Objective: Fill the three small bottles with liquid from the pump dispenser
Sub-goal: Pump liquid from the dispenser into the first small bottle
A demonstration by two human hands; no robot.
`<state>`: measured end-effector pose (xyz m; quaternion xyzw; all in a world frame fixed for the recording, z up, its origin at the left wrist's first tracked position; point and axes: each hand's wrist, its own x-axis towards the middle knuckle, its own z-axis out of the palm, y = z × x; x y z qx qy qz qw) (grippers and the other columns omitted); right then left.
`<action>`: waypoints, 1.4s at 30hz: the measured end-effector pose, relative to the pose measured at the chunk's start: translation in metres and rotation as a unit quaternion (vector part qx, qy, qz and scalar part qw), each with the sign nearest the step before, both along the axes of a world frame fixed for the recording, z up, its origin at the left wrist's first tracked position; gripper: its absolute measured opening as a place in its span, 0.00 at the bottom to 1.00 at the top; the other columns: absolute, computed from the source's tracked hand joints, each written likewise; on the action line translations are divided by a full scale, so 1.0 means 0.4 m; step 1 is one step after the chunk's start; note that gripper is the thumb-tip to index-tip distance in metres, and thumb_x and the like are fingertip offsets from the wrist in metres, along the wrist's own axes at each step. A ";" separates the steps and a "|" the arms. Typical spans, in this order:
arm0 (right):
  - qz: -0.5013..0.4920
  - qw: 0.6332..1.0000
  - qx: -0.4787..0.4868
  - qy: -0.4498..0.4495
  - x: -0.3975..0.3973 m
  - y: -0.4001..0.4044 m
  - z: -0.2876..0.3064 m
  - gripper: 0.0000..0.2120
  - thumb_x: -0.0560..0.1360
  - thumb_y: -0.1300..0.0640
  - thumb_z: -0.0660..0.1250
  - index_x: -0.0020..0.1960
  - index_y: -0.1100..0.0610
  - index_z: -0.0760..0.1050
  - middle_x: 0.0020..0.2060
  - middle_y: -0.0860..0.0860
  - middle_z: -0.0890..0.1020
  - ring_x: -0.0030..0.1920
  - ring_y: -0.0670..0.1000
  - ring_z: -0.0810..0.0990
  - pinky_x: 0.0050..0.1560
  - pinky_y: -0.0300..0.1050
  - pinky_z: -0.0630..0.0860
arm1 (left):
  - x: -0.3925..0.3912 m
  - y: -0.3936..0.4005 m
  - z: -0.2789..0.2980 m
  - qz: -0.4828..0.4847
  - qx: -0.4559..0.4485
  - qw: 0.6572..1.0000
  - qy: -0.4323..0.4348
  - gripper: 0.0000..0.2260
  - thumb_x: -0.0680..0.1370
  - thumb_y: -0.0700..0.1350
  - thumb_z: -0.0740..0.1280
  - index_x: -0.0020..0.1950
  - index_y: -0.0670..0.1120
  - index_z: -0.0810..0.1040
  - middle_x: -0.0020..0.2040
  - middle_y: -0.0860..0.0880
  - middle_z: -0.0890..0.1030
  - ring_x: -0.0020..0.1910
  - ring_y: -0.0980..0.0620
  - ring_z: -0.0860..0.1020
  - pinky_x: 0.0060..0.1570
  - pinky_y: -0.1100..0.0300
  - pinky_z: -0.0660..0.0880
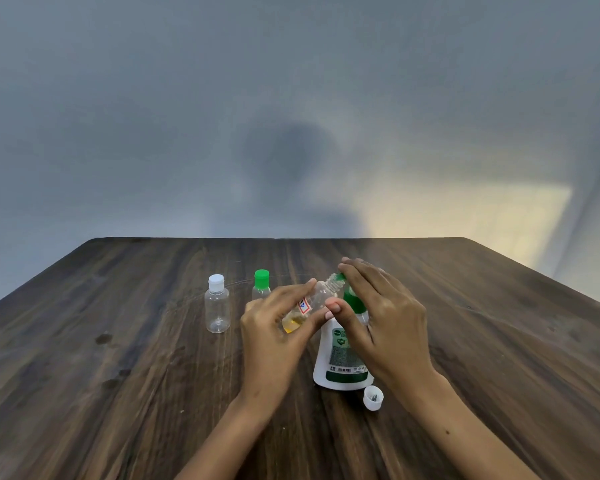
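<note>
First fill under way: the left hand [274, 327] grips the uncapped small bottle [312, 303], tilted, mouth at the green nozzle, a little yellow liquid inside. The right hand [378, 313] lies flat-fingered on the pump dispenser [340, 358]. Next, steady presses, mouth kept aligned. Dark wooden table [118, 375], grey wall [187, 116] behind.

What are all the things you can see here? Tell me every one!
held bottle: 1, clear, uncapped, tilted, a little yellow liquid inside, in the left hand
white-capped bottle: 1, clear, upright, far left
green-capped bottle: 1, clear, upright, behind the left hand
dispenser: 1, white with green pump, centre
loose cap: 1, white, beside the dispenser's base
table: 1, dark wood
left hand: 1, grips the held bottle
right hand: 1, on the pump
</note>
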<state>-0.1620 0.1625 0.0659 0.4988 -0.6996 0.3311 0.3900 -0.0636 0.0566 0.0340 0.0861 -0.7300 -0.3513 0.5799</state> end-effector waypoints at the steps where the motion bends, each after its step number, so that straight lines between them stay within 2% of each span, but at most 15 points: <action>1: -0.001 1.000 0.002 0.004 -0.001 0.001 0.003 0.37 0.79 0.33 0.45 0.59 0.61 0.80 0.57 0.54 0.82 0.58 0.54 0.80 0.56 0.47 0.75 | 0.000 0.000 0.000 0.003 -0.002 1.000 0.002 0.17 0.70 0.59 0.68 0.55 0.55 0.81 0.50 0.65 0.81 0.52 0.67 0.78 0.53 0.59 0.74; 3: -0.001 1.000 0.006 0.008 -0.003 0.002 0.003 0.38 0.79 0.33 0.45 0.60 0.61 0.79 0.59 0.55 0.81 0.60 0.54 0.78 0.57 0.49 0.74 | 0.002 -0.001 0.002 0.007 -0.006 1.000 0.004 0.17 0.70 0.59 0.68 0.56 0.55 0.81 0.50 0.65 0.81 0.52 0.68 0.78 0.53 0.59 0.75; 8: -0.004 1.000 0.019 0.023 -0.006 0.005 -0.006 0.37 0.79 0.33 0.46 0.58 0.61 0.80 0.57 0.54 0.82 0.58 0.54 0.80 0.58 0.44 0.70 | 0.002 0.004 -0.001 0.007 -0.012 1.000 -0.005 0.19 0.70 0.60 0.68 0.56 0.53 0.82 0.50 0.65 0.81 0.52 0.70 0.77 0.52 0.56 0.75; 14: -0.015 0.998 0.042 0.048 -0.011 0.014 0.016 0.38 0.79 0.33 0.44 0.60 0.61 0.79 0.59 0.56 0.80 0.60 0.55 0.79 0.59 0.47 0.68 | 0.004 0.004 0.000 0.009 -0.009 1.000 -0.001 0.19 0.70 0.60 0.68 0.57 0.53 0.81 0.50 0.65 0.80 0.52 0.69 0.77 0.52 0.56 0.75; 20: -0.004 0.998 0.042 0.036 -0.008 0.013 0.000 0.38 0.79 0.33 0.45 0.57 0.62 0.80 0.56 0.55 0.82 0.57 0.54 0.81 0.55 0.46 0.75 | 0.007 0.008 0.001 0.004 -0.016 1.000 -0.013 0.19 0.70 0.61 0.67 0.57 0.56 0.80 0.50 0.66 0.80 0.52 0.71 0.77 0.53 0.58 0.74; 24: -0.005 0.999 0.042 0.033 -0.006 0.016 0.015 0.38 0.79 0.33 0.44 0.60 0.61 0.79 0.58 0.55 0.81 0.59 0.54 0.79 0.56 0.47 0.72 | 0.009 0.008 0.001 0.002 -0.008 1.000 -0.005 0.19 0.70 0.60 0.68 0.57 0.53 0.81 0.50 0.66 0.80 0.52 0.69 0.77 0.52 0.62 0.73; 31: 0.000 0.999 0.028 0.017 0.002 0.010 -0.006 0.37 0.79 0.34 0.45 0.58 0.61 0.79 0.55 0.54 0.82 0.55 0.54 0.81 0.51 0.41 0.74 | 0.013 0.014 0.006 -0.006 0.007 1.000 -0.011 0.20 0.69 0.62 0.68 0.56 0.54 0.82 0.50 0.64 0.81 0.52 0.69 0.77 0.54 0.54 0.76; 36: 0.008 1.000 0.018 0.011 0.000 0.018 0.013 0.37 0.79 0.33 0.45 0.59 0.61 0.79 0.56 0.53 0.82 0.56 0.53 0.80 0.53 0.40 0.70 | 0.013 0.015 0.007 -0.007 0.011 1.000 -0.007 0.19 0.70 0.62 0.70 0.57 0.56 0.80 0.50 0.66 0.81 0.53 0.67 0.78 0.54 0.58 0.74; 40: 0.004 1.000 0.014 -0.009 0.010 0.001 -0.007 0.37 0.79 0.33 0.46 0.58 0.61 0.80 0.55 0.53 0.82 0.55 0.53 0.80 0.53 0.39 0.71 | 0.010 0.006 -0.004 -0.006 0.015 1.000 -0.019 0.17 0.70 0.56 0.73 0.57 0.53 0.81 0.50 0.61 0.82 0.53 0.66 0.78 0.54 0.54 0.76; 42: 0.006 1.000 0.015 -0.010 0.007 0.003 -0.008 0.37 0.79 0.33 0.45 0.58 0.61 0.80 0.55 0.53 0.82 0.55 0.53 0.80 0.53 0.41 0.72 | 0.009 0.006 -0.006 -0.009 0.017 1.000 -0.024 0.18 0.70 0.57 0.73 0.58 0.54 0.81 0.51 0.61 0.82 0.53 0.66 0.78 0.55 0.55 0.76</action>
